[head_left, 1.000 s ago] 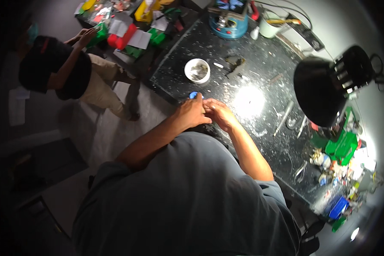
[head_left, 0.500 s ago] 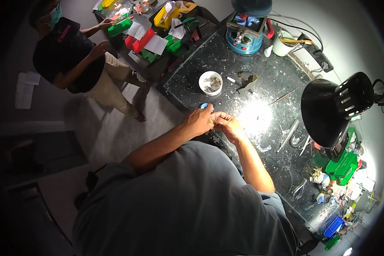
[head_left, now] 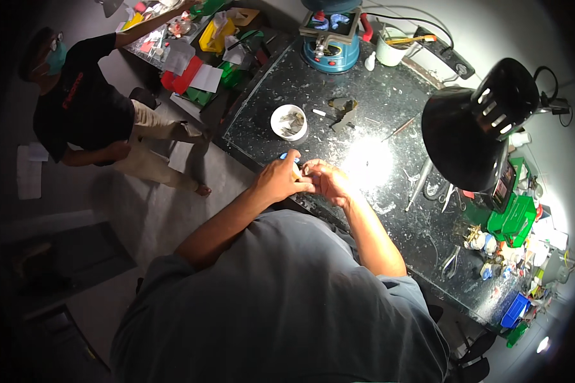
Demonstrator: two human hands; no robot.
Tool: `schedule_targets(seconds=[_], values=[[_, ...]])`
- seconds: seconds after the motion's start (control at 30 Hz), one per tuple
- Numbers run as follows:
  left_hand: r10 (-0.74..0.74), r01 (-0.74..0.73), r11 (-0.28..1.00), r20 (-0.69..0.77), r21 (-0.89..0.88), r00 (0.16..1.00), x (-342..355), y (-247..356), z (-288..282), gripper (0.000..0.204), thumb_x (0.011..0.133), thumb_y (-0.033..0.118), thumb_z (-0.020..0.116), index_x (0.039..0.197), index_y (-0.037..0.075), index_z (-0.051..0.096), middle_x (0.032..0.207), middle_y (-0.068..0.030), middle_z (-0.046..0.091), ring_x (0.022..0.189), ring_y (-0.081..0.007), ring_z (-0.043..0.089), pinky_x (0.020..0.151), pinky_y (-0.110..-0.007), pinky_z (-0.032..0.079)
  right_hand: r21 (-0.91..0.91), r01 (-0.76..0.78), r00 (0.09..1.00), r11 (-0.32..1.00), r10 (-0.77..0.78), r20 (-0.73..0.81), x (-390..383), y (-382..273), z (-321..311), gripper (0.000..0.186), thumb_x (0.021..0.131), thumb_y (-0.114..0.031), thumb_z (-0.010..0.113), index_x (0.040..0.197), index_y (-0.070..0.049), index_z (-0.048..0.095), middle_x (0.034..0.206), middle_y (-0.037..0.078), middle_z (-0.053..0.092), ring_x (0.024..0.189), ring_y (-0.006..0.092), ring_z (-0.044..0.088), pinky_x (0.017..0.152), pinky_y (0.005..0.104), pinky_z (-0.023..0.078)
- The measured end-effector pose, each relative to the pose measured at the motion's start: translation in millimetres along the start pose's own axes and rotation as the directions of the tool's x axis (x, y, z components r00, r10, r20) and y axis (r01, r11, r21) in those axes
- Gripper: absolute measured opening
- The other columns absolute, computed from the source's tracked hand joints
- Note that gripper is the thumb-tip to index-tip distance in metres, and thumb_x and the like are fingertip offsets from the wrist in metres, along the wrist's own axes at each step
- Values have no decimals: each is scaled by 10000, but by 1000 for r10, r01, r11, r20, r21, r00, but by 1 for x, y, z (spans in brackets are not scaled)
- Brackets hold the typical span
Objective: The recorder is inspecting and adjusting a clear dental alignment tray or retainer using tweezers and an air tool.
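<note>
My left hand point(head_left: 276, 180) is closed around a small blue-and-cream piece point(head_left: 285, 156), whose blue end sticks out past the fingers. Most of that piece is hidden by the hand, so its kind does not show. Right beside it, my right hand point(head_left: 329, 183) has curled fingers, with thumb and fingertips close to the left fingers. A tiny pale bit seems to lie at its fingertips, too small to name. Both hands are above the near edge of the dark workbench point(head_left: 249, 108). Just beyond them stands a white tub point(head_left: 289, 122) with thin greyish pieces inside.
A black desk lamp point(head_left: 457, 140) overhangs the bench at right. Behind are a blue machine point(head_left: 329, 54) and a white pot of brushes point(head_left: 391, 48). Pliers point(head_left: 450, 262) and green bins point(head_left: 512, 220) lie right. A co-worker point(head_left: 86, 105) stands at the far left.
My right hand's fingers have shifted and loosened a little from the left hand. The co-worker's arm now reaches out over the other bench. The whole view has turned slightly.
</note>
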State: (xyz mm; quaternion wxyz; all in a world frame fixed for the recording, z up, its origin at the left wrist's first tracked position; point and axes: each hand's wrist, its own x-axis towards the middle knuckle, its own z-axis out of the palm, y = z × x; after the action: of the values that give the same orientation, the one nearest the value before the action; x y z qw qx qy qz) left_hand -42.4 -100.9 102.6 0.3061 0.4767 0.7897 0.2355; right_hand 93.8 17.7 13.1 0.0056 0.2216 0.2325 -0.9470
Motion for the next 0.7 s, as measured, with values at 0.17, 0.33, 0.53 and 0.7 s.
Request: schedule_targets(seconds=[0.17,0.33,0.53,0.7], values=[[-122,109,967,-43,-232,992,10,-20,9,351,841,315,647,1053,58,538,970,-178,639,920,-315,633,789,-389,484,14,232,973,973,-232,-22,2,-59,-20,208,963,-158,540,1048,27,582,956,124,662,827,175,661,740,263,578],[-151,136,569,60,-811,987,17,-27,-2,226,865,138,595,1072,47,576,1009,-33,566,961,-112,533,870,-268,429,-125,582,701,804,-573,-423,-2,-138,-71,365,974,-261,529,1228,1,553,1315,124,557,1226,244,520,1004,382,458],[-39,-78,638,-133,-766,990,47,-10,-7,274,967,258,568,1029,11,670,913,-30,653,839,-92,589,809,-255,481,-439,542,620,717,-693,-367,10,-168,-121,547,901,-297,586,1377,-50,484,1448,86,448,1397,204,305,1164,341,101],[-21,-166,741,-270,-650,963,66,5,-23,312,962,305,583,1000,12,683,902,-35,672,819,-101,606,724,-254,500,-661,558,570,502,-810,-133,-8,-145,-44,448,905,-229,534,1288,3,554,1266,97,592,1191,178,521,1079,313,324]])
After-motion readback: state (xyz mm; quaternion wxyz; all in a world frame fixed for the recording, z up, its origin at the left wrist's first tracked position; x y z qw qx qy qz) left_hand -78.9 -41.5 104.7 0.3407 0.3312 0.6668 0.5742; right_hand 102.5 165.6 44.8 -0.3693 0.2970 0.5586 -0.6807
